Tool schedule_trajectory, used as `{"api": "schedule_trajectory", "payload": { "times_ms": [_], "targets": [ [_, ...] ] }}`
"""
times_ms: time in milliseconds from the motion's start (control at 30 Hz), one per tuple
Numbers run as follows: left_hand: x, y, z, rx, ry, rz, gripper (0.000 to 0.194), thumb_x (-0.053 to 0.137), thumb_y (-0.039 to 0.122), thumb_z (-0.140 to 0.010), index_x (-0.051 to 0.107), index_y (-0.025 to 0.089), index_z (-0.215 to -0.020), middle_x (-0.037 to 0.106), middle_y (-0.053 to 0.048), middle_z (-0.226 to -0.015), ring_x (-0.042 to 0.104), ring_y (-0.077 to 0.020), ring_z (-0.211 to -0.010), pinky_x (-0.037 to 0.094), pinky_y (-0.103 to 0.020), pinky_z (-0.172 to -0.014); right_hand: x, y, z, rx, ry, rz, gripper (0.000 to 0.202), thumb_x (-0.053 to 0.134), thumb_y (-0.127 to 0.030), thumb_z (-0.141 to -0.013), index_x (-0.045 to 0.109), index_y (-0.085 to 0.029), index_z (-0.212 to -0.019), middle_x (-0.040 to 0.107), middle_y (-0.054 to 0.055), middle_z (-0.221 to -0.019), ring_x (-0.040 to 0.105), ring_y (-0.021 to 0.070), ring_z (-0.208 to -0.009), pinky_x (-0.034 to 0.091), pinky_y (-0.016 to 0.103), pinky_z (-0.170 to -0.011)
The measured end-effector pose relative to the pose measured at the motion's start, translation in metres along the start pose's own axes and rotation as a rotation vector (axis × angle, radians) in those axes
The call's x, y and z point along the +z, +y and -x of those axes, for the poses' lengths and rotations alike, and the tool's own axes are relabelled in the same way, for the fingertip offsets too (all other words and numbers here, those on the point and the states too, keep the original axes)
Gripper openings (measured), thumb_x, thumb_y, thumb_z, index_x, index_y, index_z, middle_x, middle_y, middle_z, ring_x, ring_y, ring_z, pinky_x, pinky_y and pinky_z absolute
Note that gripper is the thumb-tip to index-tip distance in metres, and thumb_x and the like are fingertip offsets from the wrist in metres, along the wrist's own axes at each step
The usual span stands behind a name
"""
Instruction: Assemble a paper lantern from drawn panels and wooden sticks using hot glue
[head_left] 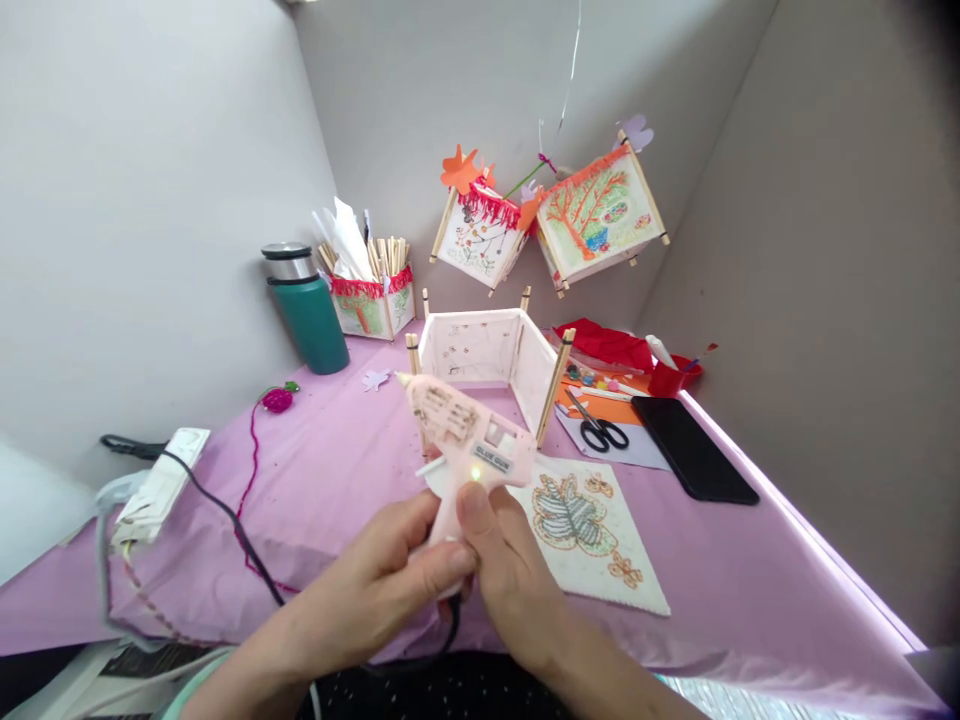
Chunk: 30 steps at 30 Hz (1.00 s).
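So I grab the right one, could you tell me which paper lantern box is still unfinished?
The plain white lantern box standing on the table behind the glue gun; the others are coloured and red-fringed.

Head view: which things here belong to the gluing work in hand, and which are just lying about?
In hand:
- glue gun, held by left hand and right hand
- open stick-framed paper box
- drawn paper panel

Lying about:
- green flask
- scissors
- black phone
- hanging lanterns

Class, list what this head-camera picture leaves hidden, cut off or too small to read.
- Glue gun handle and trigger: covered by left hand and right hand.
- Its cord's end: cut off by the bottom edge.
- Small print on the glue gun label: too small.
- Red cup contents: mostly hidden by its wall.
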<state>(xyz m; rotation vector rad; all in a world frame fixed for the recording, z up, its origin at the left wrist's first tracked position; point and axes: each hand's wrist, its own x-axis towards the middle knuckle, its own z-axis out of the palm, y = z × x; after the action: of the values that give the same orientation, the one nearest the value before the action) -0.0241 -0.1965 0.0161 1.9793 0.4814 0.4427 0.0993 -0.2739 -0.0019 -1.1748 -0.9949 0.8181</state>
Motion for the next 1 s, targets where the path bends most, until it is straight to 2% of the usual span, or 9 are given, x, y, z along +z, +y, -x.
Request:
{"api": "schedule_trajectory", "payload": {
  "times_ms": [100,200,300,467,567,667,833,933,1000],
  "targets": [
    [-0.033,-0.018,0.002,-0.048,0.24,0.068,0.032,0.048,0.052,-0.086,0.058,0.022,-0.083,0.056,-0.001,-0.065,0.053,-0.0136,-0.057,0.046,-0.026,-0.052,-0.027,0.0,-0.001,-0.204,-0.165,0.405,0.03,0.051,-0.044,-0.09,0.061,-0.022,-0.108,0.061,0.006,-0.108,0.057,0.0193,-0.095,0.045,0.031,-0.083],
    [-0.076,-0.036,0.004,-0.143,0.517,0.03,0.037,0.05,0.056,-0.083,0.057,0.02,-0.075,0.054,0.0,-0.06,0.048,-0.0115,-0.048,0.041,-0.026,-0.045,-0.07,0.013,0.002,-0.299,0.146,0.886,0.027,0.051,-0.043,-0.089,0.063,-0.02,-0.095,0.062,0.009,-0.099,0.058,0.0224,-0.093,0.044,0.036,-0.082],
    [-0.107,-0.059,0.002,-0.342,0.562,-0.124,0.038,0.056,0.056,-0.078,0.055,0.019,-0.068,0.056,0.0,-0.06,0.048,-0.0112,-0.044,0.039,-0.026,-0.044,-0.112,0.03,0.008,-0.055,0.366,1.297,0.037,0.049,-0.049,-0.086,0.062,-0.017,-0.1,0.062,0.013,-0.101,0.059,0.0295,-0.092,0.045,0.04,-0.073],
    [-0.127,-0.097,-0.007,-0.594,0.495,-0.609,0.047,0.045,0.062,-0.079,0.055,0.02,-0.062,0.051,0.0,-0.046,0.05,-0.0176,-0.045,0.036,-0.028,-0.046,-0.137,0.04,0.011,0.27,0.29,1.486,0.047,0.049,-0.047,-0.084,0.058,-0.012,-0.114,0.062,0.017,-0.106,0.062,0.0329,-0.091,0.047,0.041,-0.067],
    [-0.128,-0.104,-0.008,-0.559,0.548,-0.976,0.049,0.046,0.063,-0.078,0.058,0.02,-0.059,0.055,-0.005,-0.052,0.054,-0.0222,-0.05,0.035,-0.031,-0.049,-0.141,0.04,0.008,0.31,0.287,1.393,0.047,0.049,-0.036,-0.084,0.052,-0.013,-0.125,0.064,0.014,-0.106,0.063,0.0307,-0.093,0.046,0.041,-0.072],
    [-0.114,-0.091,-0.009,-0.33,0.741,-1.12,0.042,0.052,0.06,-0.077,0.064,0.02,-0.071,0.063,-0.008,-0.071,0.059,-0.0253,-0.064,0.038,-0.032,-0.054,-0.147,0.04,0.005,0.34,0.311,1.202,0.048,0.051,-0.03,-0.08,0.051,-0.014,-0.125,0.067,0.009,-0.095,0.064,0.0276,-0.088,0.046,0.04,-0.074],
    [-0.071,-0.044,-0.032,-0.007,0.628,-0.718,0.025,0.054,0.044,-0.083,0.065,0.022,-0.085,0.067,-0.002,-0.082,0.06,-0.018,-0.072,0.045,-0.029,-0.065,-0.144,0.027,0.011,0.332,0.11,0.605,0.03,0.051,-0.038,-0.082,0.061,-0.016,-0.1,0.068,0.007,-0.086,0.065,0.0232,-0.08,0.05,0.035,-0.07],
    [-0.053,-0.023,-0.053,0.127,0.796,-0.577,0.021,0.055,0.036,-0.084,0.063,0.019,-0.094,0.066,-0.003,-0.088,0.06,-0.0146,-0.072,0.047,-0.026,-0.063,-0.132,0.008,0.013,0.192,0.049,0.434,0.029,0.05,-0.044,-0.085,0.06,-0.018,-0.094,0.066,0.006,-0.087,0.063,0.0206,-0.081,0.05,0.031,-0.068],
    [-0.048,-0.016,-0.065,0.205,0.874,-0.532,0.021,0.055,0.031,-0.084,0.062,0.019,-0.099,0.065,-0.003,-0.091,0.06,-0.0136,-0.074,0.048,-0.025,-0.063,-0.122,-0.003,0.009,0.05,0.176,0.515,0.027,0.051,-0.044,-0.086,0.059,-0.02,-0.093,0.061,0.001,-0.071,0.058,0.0159,-0.065,0.045,0.026,-0.056]
  ]
}}
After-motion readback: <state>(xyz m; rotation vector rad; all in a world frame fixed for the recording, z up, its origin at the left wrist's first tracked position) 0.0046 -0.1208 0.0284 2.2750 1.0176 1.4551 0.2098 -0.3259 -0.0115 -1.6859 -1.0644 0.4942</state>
